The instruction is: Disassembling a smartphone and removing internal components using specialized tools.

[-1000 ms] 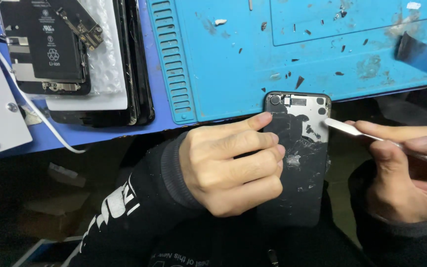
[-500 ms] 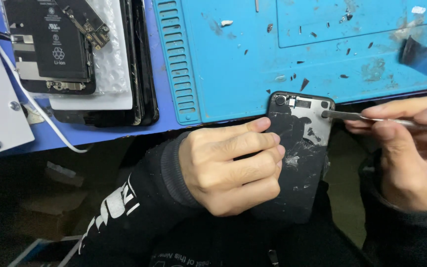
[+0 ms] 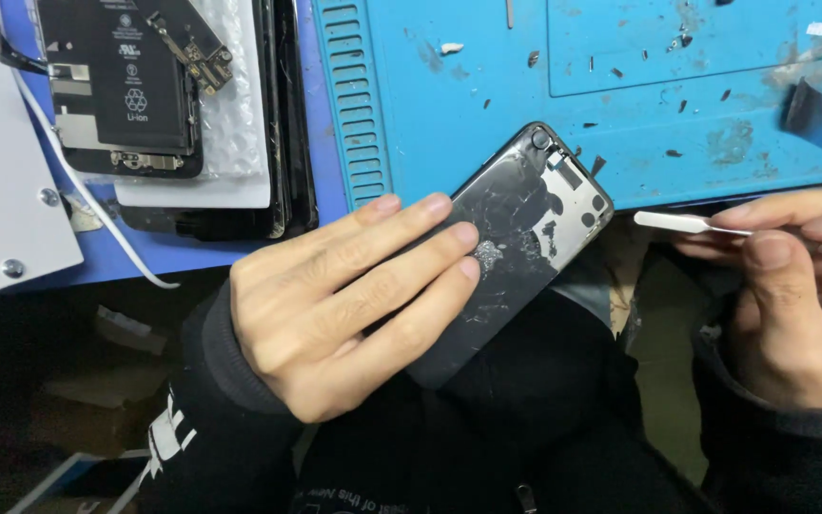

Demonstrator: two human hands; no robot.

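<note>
**Cracked phone held at the mat's near edge, flat tool just beside it**

A blue work mat [image 3: 487, 86] covers most of the bench, its surface dotted with dark chips and scuffs, and a ribbed strip runs down its left edge. Left of the mat, at the far left corner of the bench, lies an opened phone [image 3: 126, 90] with its black battery and a small circuit board showing, resting on a white bubble-wrap pad [image 3: 235, 143]. A white cable [image 3: 97, 214] trails from there towards the near edge.

The cracked black phone back [image 3: 535, 224] lies tilted across the mat's near edge, its camera end on the blue surface and its lower end hanging off over the person's dark clothing. The left hand [image 3: 335, 305] lies flat over its lower half, fingers stretched out and pressing on the shattered glass, holding it down rather than gripping around it.

The right hand [image 3: 792, 295] is off the mat's near edge at the right, thumb and fingers pinched closed on a thin metal spatula [image 3: 687, 224]. Its flat pale tip points at the phone's right side, just beside it; I cannot tell whether it touches.
</note>
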